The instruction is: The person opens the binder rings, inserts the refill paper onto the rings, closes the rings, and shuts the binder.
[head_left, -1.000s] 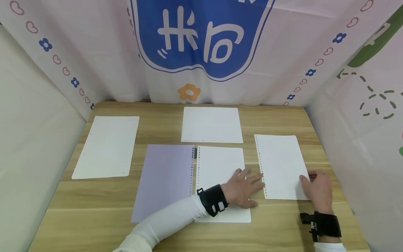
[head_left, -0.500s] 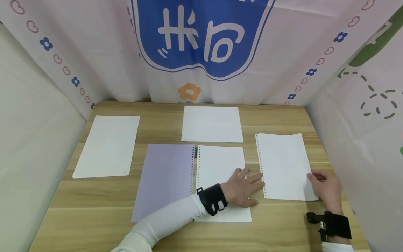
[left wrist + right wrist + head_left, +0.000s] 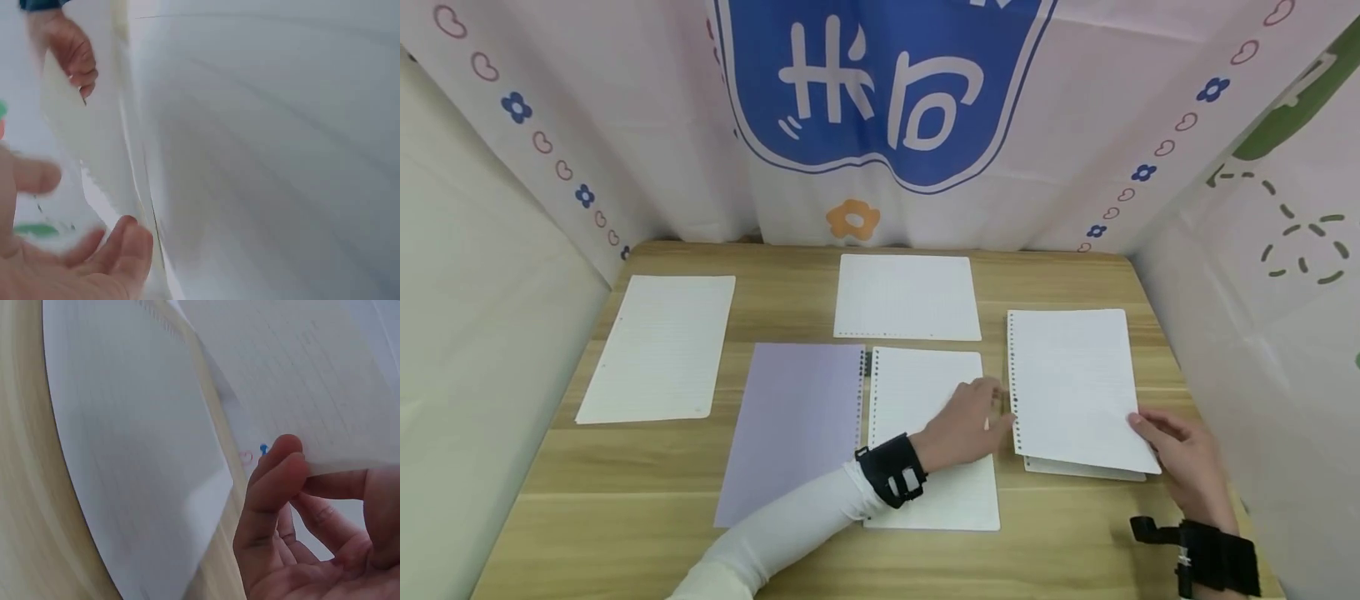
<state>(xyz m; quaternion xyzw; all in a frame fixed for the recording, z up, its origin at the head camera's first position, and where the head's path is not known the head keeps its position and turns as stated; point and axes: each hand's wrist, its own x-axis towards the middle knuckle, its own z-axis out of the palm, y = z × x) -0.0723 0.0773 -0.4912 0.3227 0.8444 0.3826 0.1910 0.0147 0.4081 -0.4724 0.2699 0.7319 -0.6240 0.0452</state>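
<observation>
My right hand (image 3: 1187, 458) pinches the right edge of a white loose-leaf sheet (image 3: 1075, 383) between thumb and fingers. That sheet is raised off the table, its punched holes along the left side. Beneath it lies another white sheet (image 3: 1082, 472), mostly hidden in the head view but broadly visible in the right wrist view. My left hand (image 3: 962, 421) hovers over the white page (image 3: 925, 379) of an opened notebook with a purple cover (image 3: 793, 417). Its fingers are loosely bent near the lifted sheet's punched edge and hold nothing. In the left wrist view, thumb and fingers stand apart.
A white lined sheet (image 3: 658, 350) lies at the table's left. Behind the notebook, another punched sheet (image 3: 907, 296) lies sideways. The wooden table (image 3: 617, 492) is bounded by a printed curtain (image 3: 647, 125) at the back and white cloth at both sides.
My right hand has drawn a sheet rightward and lifted it off the one beneath. My left hand, spread flat on the notebook page before, has risen and bent its fingers.
</observation>
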